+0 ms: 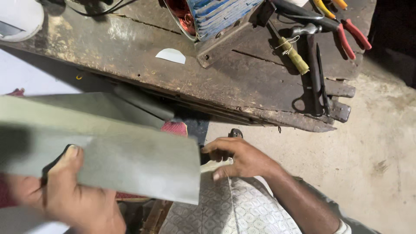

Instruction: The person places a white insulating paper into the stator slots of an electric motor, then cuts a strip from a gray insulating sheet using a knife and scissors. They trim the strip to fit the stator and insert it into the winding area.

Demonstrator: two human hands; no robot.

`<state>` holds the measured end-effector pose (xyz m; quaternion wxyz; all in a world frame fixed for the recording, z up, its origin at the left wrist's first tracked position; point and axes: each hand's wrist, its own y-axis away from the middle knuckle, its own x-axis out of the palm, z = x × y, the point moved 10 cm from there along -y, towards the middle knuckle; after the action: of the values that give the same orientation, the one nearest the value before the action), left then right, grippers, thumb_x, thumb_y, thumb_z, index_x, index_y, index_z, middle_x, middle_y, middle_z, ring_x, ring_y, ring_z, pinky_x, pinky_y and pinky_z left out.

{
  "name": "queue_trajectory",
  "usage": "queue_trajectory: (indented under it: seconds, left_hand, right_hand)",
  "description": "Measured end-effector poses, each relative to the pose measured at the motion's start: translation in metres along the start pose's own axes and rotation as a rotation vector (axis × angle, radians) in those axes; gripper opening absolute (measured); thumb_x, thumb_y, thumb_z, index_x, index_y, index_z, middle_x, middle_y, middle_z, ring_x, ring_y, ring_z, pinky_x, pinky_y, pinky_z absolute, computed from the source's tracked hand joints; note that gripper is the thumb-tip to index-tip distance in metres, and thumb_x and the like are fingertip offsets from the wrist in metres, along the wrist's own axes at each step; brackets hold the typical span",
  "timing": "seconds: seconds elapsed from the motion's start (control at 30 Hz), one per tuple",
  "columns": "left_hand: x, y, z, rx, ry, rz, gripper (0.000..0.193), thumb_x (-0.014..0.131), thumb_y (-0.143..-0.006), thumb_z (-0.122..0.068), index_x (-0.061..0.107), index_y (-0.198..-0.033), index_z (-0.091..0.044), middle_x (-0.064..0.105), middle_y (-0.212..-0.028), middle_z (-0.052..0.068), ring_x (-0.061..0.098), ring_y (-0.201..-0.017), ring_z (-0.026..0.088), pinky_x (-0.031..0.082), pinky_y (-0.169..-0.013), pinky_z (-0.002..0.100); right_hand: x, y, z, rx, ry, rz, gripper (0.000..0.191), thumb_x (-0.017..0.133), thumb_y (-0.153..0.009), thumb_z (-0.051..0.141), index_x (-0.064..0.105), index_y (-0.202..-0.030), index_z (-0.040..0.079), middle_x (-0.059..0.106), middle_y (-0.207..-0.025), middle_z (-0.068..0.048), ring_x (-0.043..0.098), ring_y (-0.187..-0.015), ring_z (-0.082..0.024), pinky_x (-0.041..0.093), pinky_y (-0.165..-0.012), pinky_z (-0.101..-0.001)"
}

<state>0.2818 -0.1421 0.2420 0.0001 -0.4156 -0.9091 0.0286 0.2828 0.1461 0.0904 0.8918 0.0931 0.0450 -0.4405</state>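
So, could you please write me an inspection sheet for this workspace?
Surface: worn wooden bench, scratched and stained.
Job's things: grey sheet, folded, held across the lap.
Clutter: motor, hammer, red pliers, yellow-handled tool, white scrap.
Grippers: left hand grips the sheet's near edge, thumb on top; right hand at the sheet's right edge, pinching a pale strip.
Cables: black cable at the bench's far edge.
Surroundings: concrete floor; white round thing at top left.
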Motion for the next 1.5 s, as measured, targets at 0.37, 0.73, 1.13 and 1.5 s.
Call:
queue_trajectory:
  seconds: [0.37, 0.73, 1.13, 1.5]
  left_hand:
    - [0.183, 0.081, -0.217, 1.463, -0.610, 0.461, 0.047, 0.055, -0.098, -0.011, 0.052, -0.144, -0.010, 0.064, -0.105, 0.014, 0.065, -0.086, 0.023, 0.055, -0.067, 0.035]
    - [0.340, 0.212, 0.049, 1.788, -1.214, 1.557, 0.051, 0.059, -0.088, -0.016, 0.058, -0.139, -0.018, 0.061, -0.108, 0.013, 0.061, -0.089, 0.026, 0.053, -0.068, 0.039]
    - [0.349, 0.225, 0.185, 1.624, -1.211, 1.685, 0.036, 0.079, -0.070, -0.027, 0.076, -0.101, -0.010, 0.061, -0.124, 0.007, 0.056, -0.119, 0.024, 0.047, -0.097, 0.041]
    - [0.385, 0.188, 0.147, 1.193, -0.767, 1.367, 0.048, 0.083, -0.062, -0.032, 0.075, -0.106, -0.016, 0.069, -0.083, 0.006, 0.068, -0.080, 0.025, 0.046, -0.084, 0.041]
  right_hand:
    - [-0.062, 0.047, -0.038, 0.284, -0.026, -0.410, 0.038, 0.085, -0.087, 0.025, 0.070, -0.110, -0.001, 0.070, -0.083, -0.007, 0.068, -0.077, -0.016, 0.059, -0.070, -0.0338]
    - [-0.192, 0.198, -0.078, 0.219, -0.273, -1.319, 0.035, 0.073, -0.098, 0.019, 0.068, -0.124, -0.003, 0.070, -0.106, -0.010, 0.063, -0.094, -0.017, 0.051, -0.083, -0.0328]
    - [-0.197, 0.125, -0.038, 0.484, 0.438, -0.877, 0.099, 0.084, -0.073, 0.052, 0.043, -0.147, 0.001, 0.049, -0.144, -0.026, 0.048, -0.132, -0.041, 0.041, -0.108, -0.0524]
    - [-0.330, 0.127, 0.002, 0.633, 1.284, -0.645, 0.054, 0.069, -0.078, 0.030, 0.070, -0.121, -0.003, 0.066, -0.128, -0.024, 0.066, -0.109, -0.033, 0.057, -0.084, -0.0469]
